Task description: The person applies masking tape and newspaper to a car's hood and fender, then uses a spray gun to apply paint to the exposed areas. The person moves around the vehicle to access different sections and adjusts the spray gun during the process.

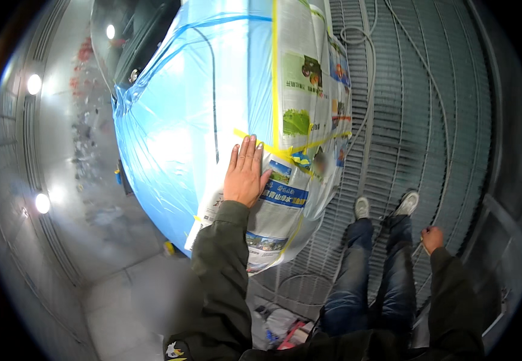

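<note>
My left hand lies flat with fingers stretched out, pressing on a sheet of newspaper. Its fingertips rest at a strip of yellow masking tape along the paper's upper edge. The newspaper covers the side of a large rounded body, apparently a vehicle, wrapped in light blue plastic film. More yellow tape runs lengthwise where film and paper meet. Away from the wrapping, beside my right leg, my right hand is closed; whatever its fingers may hold is hidden.
A slatted metal grating floor lies under my shoes. Across it runs a pale hose, looped near the top. Crumpled cloth or packaging lies near my feet at the bottom. Bright lamps line the left wall.
</note>
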`<state>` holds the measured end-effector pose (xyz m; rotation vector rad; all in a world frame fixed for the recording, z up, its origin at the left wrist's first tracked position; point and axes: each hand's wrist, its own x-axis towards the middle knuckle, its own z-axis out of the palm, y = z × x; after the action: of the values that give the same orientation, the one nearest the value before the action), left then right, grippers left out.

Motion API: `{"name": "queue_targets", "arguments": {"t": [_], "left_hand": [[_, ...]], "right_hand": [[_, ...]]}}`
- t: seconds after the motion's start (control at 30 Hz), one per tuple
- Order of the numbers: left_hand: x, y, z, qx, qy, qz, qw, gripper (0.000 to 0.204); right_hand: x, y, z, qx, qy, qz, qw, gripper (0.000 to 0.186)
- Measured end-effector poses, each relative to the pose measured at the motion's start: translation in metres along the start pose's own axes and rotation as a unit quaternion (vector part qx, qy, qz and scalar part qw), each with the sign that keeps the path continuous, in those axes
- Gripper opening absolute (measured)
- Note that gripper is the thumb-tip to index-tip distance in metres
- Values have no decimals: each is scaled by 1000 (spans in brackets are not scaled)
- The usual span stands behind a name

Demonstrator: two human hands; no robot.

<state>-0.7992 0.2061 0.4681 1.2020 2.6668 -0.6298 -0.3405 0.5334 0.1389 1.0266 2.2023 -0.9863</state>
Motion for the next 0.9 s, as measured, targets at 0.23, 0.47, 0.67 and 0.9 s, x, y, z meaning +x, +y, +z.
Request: {"name": "queue_targets", "arguments": {"t": [0.23,0.47,0.67,0.9], "left_hand": [[-59,21,9,-106,24,-154,982,61],[-162,12,18,-121,24,-279,952,63],[-224,4,25,-165,88,-375,908,60],[-303,-11,59,-237,195,-441,844,56]], "right_hand": [[-6,-64,-107,55,-19,10,998,27],[-9,-79,-140,97,-2,-19,995,26],[-25,-111,-171,104,-13,-41,994,24],[-65,-193,-177,76,-66,-63,993,21]]}}
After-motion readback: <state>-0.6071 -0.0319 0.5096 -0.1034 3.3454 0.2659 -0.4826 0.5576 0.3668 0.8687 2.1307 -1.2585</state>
